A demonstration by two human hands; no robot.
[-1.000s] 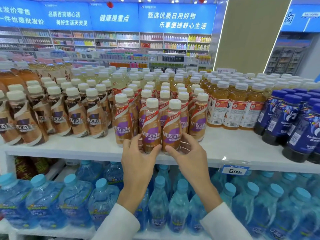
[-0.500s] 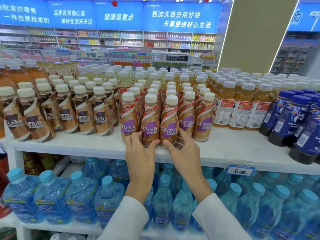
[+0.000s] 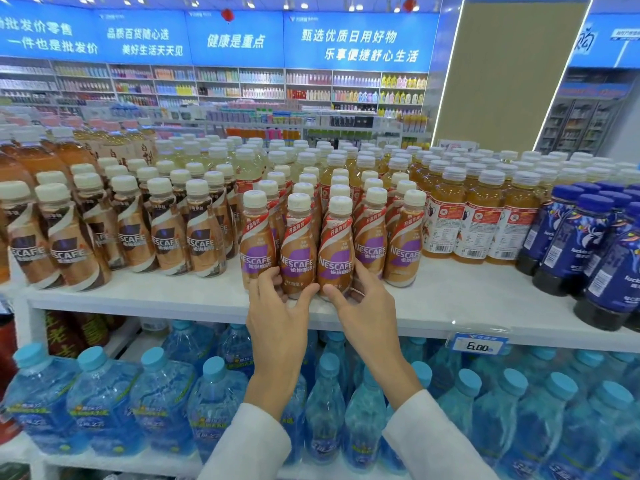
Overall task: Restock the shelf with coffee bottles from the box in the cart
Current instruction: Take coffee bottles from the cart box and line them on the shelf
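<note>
Left grip (image 3: pixel 280 320) and right grip (image 3: pixel 367 306) clasp coffee bottles (image 3: pixel 298 244) on shelf (image 3: pixel 450 299).

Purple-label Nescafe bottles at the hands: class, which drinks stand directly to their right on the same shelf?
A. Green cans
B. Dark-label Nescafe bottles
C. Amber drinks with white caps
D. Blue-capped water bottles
C: amber drinks with white caps and red-and-white labels stand right beside the purple-label Nescafe bottles on the white shelf.

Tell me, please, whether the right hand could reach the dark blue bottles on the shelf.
Probably yes: bare shelf lies between the right hand and the dark blue bottles, but it must release its coffee bottle first.
</note>
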